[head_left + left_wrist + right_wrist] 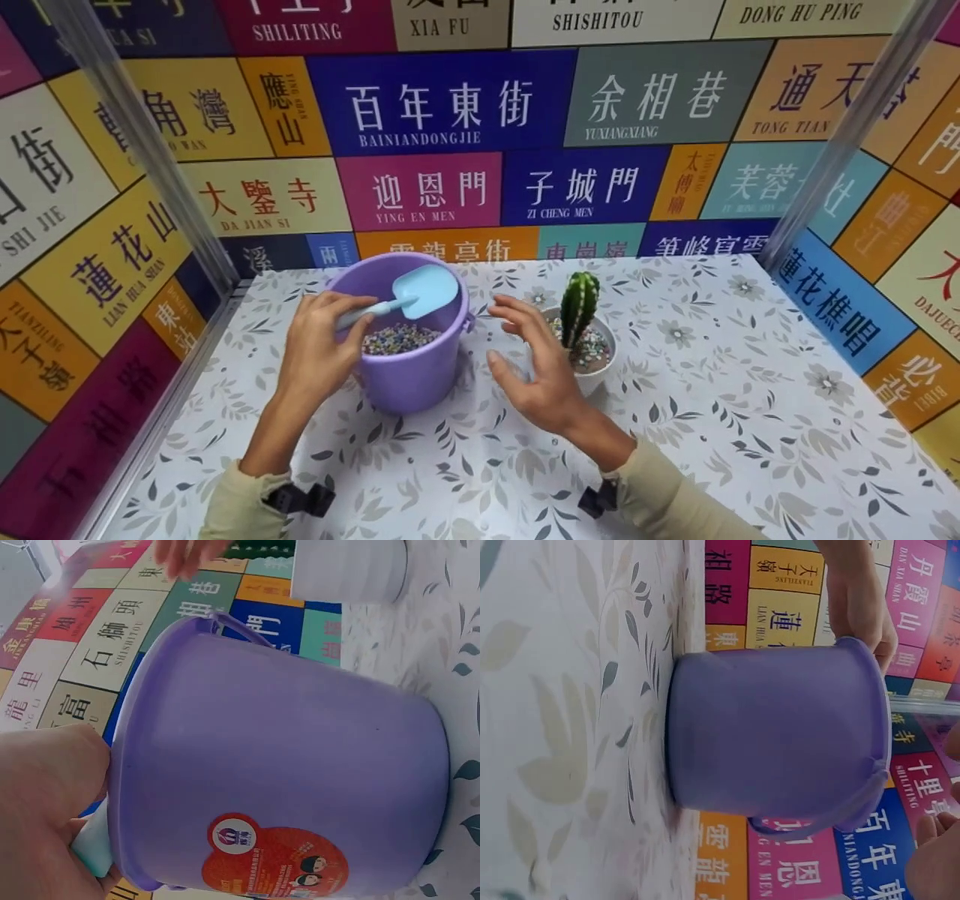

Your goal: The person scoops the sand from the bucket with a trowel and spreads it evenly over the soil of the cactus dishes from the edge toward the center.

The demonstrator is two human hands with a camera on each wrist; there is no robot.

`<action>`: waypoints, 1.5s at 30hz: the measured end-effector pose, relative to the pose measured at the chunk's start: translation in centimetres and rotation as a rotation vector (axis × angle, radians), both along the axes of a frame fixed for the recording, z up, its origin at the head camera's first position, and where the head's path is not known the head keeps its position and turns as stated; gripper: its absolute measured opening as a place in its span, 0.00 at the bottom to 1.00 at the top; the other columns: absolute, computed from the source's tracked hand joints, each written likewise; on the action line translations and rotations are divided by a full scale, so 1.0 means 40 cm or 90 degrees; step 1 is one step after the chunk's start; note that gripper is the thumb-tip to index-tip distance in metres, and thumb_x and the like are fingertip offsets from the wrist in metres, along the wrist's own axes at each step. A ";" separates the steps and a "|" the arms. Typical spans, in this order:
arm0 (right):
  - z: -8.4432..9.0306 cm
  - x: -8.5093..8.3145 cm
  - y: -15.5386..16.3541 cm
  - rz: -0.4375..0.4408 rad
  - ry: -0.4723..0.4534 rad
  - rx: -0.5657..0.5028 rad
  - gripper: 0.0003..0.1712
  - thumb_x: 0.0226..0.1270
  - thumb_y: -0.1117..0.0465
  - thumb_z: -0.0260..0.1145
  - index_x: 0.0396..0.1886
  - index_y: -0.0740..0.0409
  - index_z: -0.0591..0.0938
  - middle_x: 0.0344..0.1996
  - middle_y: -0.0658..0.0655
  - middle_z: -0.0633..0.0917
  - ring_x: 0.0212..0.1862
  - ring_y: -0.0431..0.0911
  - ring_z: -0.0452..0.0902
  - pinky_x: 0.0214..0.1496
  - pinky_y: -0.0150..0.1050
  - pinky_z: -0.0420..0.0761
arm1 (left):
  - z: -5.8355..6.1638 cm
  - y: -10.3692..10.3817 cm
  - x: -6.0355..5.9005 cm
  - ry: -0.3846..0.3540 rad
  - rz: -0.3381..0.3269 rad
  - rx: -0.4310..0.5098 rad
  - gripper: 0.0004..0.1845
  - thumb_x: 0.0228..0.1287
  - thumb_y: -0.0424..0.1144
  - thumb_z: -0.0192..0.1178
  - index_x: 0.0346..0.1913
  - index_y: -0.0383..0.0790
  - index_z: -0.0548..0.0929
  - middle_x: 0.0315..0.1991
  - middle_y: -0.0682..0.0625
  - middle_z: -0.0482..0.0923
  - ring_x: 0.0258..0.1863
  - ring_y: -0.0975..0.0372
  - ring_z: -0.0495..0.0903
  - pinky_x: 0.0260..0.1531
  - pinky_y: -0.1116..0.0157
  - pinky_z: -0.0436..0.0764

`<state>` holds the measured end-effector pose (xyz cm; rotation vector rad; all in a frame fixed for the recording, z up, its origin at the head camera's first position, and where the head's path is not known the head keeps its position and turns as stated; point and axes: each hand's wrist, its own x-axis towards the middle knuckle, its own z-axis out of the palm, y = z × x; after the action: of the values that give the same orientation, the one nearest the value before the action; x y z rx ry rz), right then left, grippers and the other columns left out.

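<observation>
My left hand [319,349] pinches the handle of a small light-blue shovel [426,291] at the left rim of a purple bucket [412,379]. The shovel's blade lies over the bucket's opening, tilted up toward the far rim. Inside the bucket are multicoloured pebbles [394,341]. My right hand [536,367] hovers between the bucket and a white pot [592,384], fingers spread and holding nothing. A green cactus [580,307] stands upright in that pot, with pebbles around its base. In the left wrist view, the bucket hides most of the shovel.
White cloth with grey leaves and flowers covers the table [720,420]. Colourful panels with street names [442,101] wall in the back and both sides. Clear upright strips [847,142] mark the corners. The bucket's handle [817,817] hangs down its side.
</observation>
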<state>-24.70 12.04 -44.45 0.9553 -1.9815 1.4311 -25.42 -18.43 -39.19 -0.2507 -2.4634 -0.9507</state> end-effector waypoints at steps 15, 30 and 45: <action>-0.029 -0.092 -0.118 -0.025 -0.199 0.050 0.39 0.84 0.46 0.62 0.85 0.53 0.63 0.84 0.55 0.65 0.84 0.51 0.63 0.84 0.54 0.66 | 0.029 -0.001 -0.017 -0.117 -0.005 -0.093 0.13 0.70 0.37 0.70 0.54 0.42 0.93 0.55 0.41 0.89 0.60 0.44 0.80 0.68 0.42 0.73; -0.044 -0.104 -0.151 0.008 -0.219 -0.034 0.38 0.83 0.50 0.63 0.84 0.57 0.63 0.81 0.63 0.69 0.80 0.58 0.69 0.82 0.55 0.70 | 0.082 0.049 -0.043 -0.194 0.082 -0.326 0.08 0.56 0.30 0.70 0.39 0.35 0.92 0.44 0.36 0.91 0.55 0.39 0.82 0.58 0.39 0.79; -0.041 -0.097 -0.155 0.030 -0.253 -0.066 0.38 0.82 0.51 0.64 0.84 0.56 0.63 0.82 0.62 0.69 0.81 0.60 0.68 0.83 0.56 0.68 | 0.088 0.077 -0.095 -0.275 0.083 -0.509 0.29 0.44 0.31 0.84 0.54 0.34 0.89 0.54 0.33 0.89 0.59 0.38 0.81 0.61 0.40 0.79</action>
<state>-28.60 5.84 -46.10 0.7174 -2.1424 1.8462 -29.21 -15.36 -35.67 -0.1447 -3.1050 0.1001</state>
